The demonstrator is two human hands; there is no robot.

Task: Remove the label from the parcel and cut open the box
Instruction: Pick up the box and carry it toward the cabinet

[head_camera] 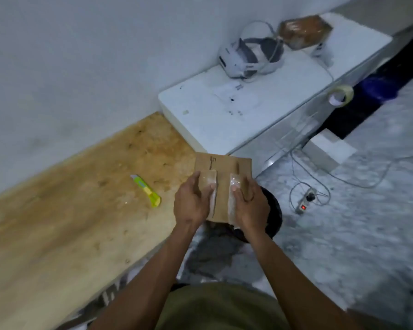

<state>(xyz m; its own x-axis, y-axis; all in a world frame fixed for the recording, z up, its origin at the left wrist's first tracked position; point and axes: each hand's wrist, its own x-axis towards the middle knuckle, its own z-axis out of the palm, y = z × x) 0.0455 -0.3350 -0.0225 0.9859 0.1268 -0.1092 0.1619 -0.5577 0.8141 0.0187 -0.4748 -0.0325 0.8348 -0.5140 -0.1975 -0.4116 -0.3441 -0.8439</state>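
Both hands hold the flat brown cardboard box (223, 177) up off the wooden tabletop (69, 210): left hand (192, 201) grips its left edge, right hand (249, 203) its right, thumbs pressing what look like clear tape strips (234, 198). The yellow-green utility knife (146, 190) lies well left of the grip.

Wooden table (65, 210) bears a cutter (145, 190) (yellow-green).
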